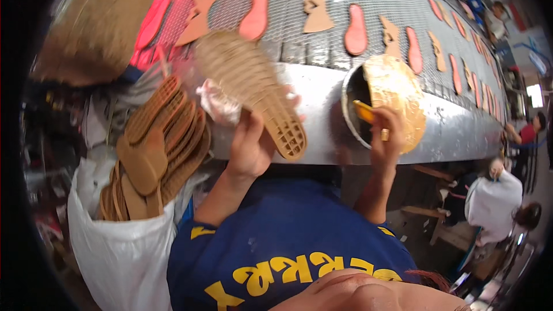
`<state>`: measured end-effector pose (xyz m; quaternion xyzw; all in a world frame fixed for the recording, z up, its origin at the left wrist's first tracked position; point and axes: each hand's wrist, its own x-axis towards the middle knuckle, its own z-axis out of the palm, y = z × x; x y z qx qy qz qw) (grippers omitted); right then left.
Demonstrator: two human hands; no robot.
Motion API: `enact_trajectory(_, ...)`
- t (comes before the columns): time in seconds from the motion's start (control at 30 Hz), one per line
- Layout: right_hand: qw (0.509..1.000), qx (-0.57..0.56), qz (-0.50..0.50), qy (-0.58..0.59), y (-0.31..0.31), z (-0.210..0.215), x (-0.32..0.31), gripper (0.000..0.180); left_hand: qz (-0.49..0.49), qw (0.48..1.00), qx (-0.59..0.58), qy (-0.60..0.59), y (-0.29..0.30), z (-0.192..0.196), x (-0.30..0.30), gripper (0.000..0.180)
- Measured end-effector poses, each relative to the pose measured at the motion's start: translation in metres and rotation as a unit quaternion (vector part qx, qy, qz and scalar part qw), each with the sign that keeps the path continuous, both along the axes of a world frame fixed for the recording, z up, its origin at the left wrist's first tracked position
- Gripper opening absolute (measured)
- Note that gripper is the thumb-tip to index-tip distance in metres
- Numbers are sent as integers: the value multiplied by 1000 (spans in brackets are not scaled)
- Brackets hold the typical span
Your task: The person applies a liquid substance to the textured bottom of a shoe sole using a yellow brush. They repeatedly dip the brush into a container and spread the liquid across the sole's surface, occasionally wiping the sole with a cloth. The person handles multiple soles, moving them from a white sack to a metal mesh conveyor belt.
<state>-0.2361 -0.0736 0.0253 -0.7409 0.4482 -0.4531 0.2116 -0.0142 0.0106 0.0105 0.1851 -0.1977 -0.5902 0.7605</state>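
Observation:
My left hand [252,144] is closed around the heel half of a tan shoe sole [268,95], whose underside shows a grid at the heel. The sole is tilted toward the upper left, its front part blurred. Over a round metal can [347,109], my right hand [387,129] grips the yellow handle of what looks like a brush [363,111]; its tip is hidden in the can's dark opening. A crusted yellowish cover [400,95] lies across the can's right half. Behind the left hand, a crumpled whitish wad [219,102] rests on the metal ledge.
Beyond the metal ledge [455,124] runs a mesh conveyor belt [282,3] bearing pink insoles [356,29] and tan cut-out straps [315,10]. A white sack [118,253] at left holds several stacked soles [144,158]. A cardboard box [92,23] stands upper left. People [489,201] are at far right.

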Motion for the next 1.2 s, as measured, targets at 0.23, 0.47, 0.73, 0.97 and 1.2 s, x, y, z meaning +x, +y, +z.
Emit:
enact_trajectory(0.23, 975, -70, -52, 207, -1, -30, -5, 13, 119, 953, -62, -271, 11, -3, -2, 89)
enact_trajectory(0.47, 1000, 8, 17, -5, 11, -12, -6, 12, 145, 908, -52, -390, 16, 1, -9, 84)
enact_trajectory(0.73, 983, -132, -1, -129, 31, 3, -8, 28, 54, 781, -20, -622, 20, 36, -10, 79)
enact_trajectory(0.97, 982, -130, 84, -105, 34, 11, 9, 34, 55, 850, -21, -524, 17, 38, -30, 79)
enact_trajectory(1.2, 961, -127, 219, -111, 49, 19, 18, 36, -94, 991, -63, -65, 7, 41, -36, 49)
